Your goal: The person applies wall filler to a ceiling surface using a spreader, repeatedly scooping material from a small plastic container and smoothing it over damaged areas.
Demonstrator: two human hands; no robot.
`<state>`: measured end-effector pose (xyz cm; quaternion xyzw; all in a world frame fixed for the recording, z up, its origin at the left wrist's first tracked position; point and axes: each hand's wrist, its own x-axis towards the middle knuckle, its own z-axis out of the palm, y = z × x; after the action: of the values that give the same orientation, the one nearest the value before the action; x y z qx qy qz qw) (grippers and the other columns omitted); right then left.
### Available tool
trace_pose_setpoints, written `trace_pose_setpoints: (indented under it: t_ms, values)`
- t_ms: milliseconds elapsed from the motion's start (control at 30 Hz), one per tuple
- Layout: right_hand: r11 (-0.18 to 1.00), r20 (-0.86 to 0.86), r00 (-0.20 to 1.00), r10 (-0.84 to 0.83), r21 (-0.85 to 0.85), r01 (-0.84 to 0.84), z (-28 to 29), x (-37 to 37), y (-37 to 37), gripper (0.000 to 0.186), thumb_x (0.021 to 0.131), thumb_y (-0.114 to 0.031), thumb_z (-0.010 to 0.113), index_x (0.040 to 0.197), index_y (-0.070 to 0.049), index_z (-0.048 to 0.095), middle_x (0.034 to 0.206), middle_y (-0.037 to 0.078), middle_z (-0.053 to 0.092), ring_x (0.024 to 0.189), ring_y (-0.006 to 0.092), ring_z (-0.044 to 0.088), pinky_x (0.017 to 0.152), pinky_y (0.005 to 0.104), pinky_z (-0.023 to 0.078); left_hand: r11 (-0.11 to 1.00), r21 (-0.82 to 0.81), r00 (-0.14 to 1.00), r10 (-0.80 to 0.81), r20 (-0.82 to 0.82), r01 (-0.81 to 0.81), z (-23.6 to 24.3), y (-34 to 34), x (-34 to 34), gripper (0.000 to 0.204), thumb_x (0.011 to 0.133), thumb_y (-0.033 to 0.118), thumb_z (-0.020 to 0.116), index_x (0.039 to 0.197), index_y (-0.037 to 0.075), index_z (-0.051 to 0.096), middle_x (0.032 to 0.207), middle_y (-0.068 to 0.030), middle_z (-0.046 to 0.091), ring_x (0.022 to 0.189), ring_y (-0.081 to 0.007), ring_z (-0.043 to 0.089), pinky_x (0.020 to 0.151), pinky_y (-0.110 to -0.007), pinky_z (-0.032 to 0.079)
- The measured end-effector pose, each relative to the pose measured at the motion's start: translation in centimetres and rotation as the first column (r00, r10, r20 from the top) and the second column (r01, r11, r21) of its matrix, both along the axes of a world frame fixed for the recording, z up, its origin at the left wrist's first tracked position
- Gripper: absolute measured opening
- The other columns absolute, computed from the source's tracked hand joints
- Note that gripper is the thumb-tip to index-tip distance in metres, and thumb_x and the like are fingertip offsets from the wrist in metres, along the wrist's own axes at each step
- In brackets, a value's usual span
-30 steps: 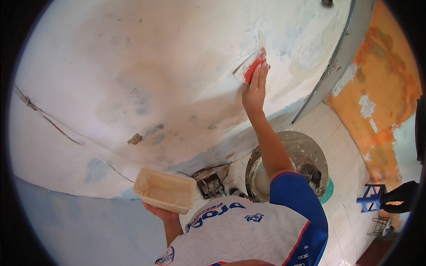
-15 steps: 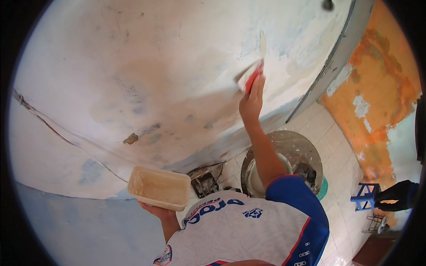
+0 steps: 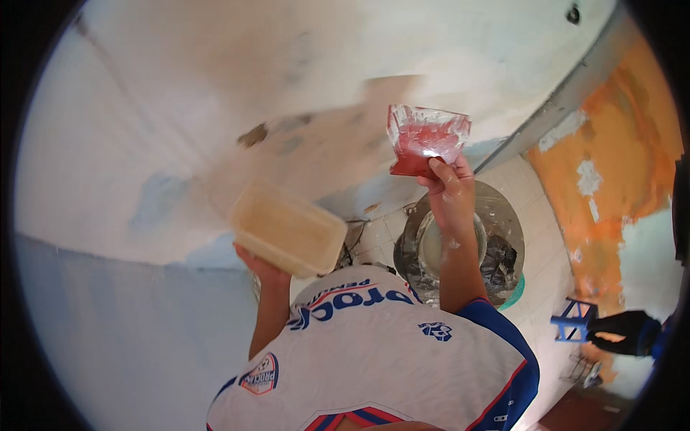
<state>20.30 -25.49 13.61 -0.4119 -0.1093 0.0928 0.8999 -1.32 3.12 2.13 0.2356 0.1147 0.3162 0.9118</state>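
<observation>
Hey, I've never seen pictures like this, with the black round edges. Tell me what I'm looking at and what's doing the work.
There's no machine here, just a person's two bare hands. The camera is worn on the person's head and looks down; its very wide lens bends straight edges and leaves the dark rim.

The left hand supports a cream plastic tub, which hides part of that hand. The right hand grips a flat red spreader smeared with white.

Ahead is a patchy wall. Below the right arm, a round grey surface carries a pale round container and something black and crumpled that I can't identify.
</observation>
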Motion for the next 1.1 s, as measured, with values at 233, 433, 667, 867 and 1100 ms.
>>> trace_pose_setpoints:
  t_ms: [233,433,667,867,1100]
  values:
    - [0.933,0.310,0.950,0.023,-0.349,0.091,5.0,-10.5,5.3,0.054,0.090,0.010,0.073,0.141,0.001,0.055,0.110,0.011,0.074,0.084,0.0105,0.069,0.061,0.0236,0.057,0.998,-0.045,0.998,0.038,0.047,-0.036,3.0,2.4,-1.5,0.086,0.102,0.076,0.035,0.163,0.017,0.038,0.163,-0.0088,0.046,0.147,-0.0325,0.047,0.120,-0.051,0.043]
    - [0.956,0.223,0.972,0.072,-0.292,-0.004,5.4,-15.0,9.4,0.058,0.088,0.015,0.072,0.142,0.002,0.055,0.111,0.013,0.073,0.093,0.0139,0.069,0.077,0.0242,0.057,0.990,0.006,0.990,0.142,0.005,-0.142,4.2,3.8,-5.3,0.090,0.100,0.081,0.027,0.163,0.018,0.038,0.163,-0.0082,0.046,0.149,-0.0319,0.046,0.120,-0.050,0.042]
    - [0.928,0.051,0.966,0.253,0.269,-0.257,3.0,-12.4,9.6,0.038,0.103,-0.015,0.063,0.140,-0.007,0.056,0.131,0.011,0.066,0.119,0.0344,0.065,0.101,0.0533,0.053,0.992,-0.094,0.996,0.082,0.022,-0.080,1.4,3.9,-7.5,0.089,0.100,0.081,0.028,0.163,0.018,0.038,0.164,-0.0084,0.045,0.149,-0.0329,0.045,0.121,-0.051,0.040]
    - [0.962,0.045,0.981,-0.191,0.207,0.177,4.0,-2.7,-0.4,0.041,0.106,-0.024,0.063,0.145,-0.014,0.056,0.146,0.007,0.061,0.133,0.0278,0.058,0.105,0.0517,0.049,0.999,0.040,0.981,-0.016,0.194,0.008,0.6,3.0,-5.8,0.078,0.103,0.073,0.037,0.159,0.019,0.043,0.156,-0.0083,0.053,0.139,-0.0329,0.055,0.113,-0.052,0.051]
    - [0.571,0.382,0.569,-0.729,-0.119,0.812,5.9,9.8,-3.1,0.040,0.107,-0.009,0.059,0.143,0.008,0.058,0.139,0.018,0.066,0.120,0.0302,0.068,0.101,0.0366,0.056,0.999,-0.002,0.998,-0.051,0.041,0.051,1.6,2.4,-2.7,0.085,0.101,0.078,0.036,0.163,0.021,0.038,0.165,-0.0066,0.043,0.148,-0.0334,0.045,0.121,-0.053,0.041]
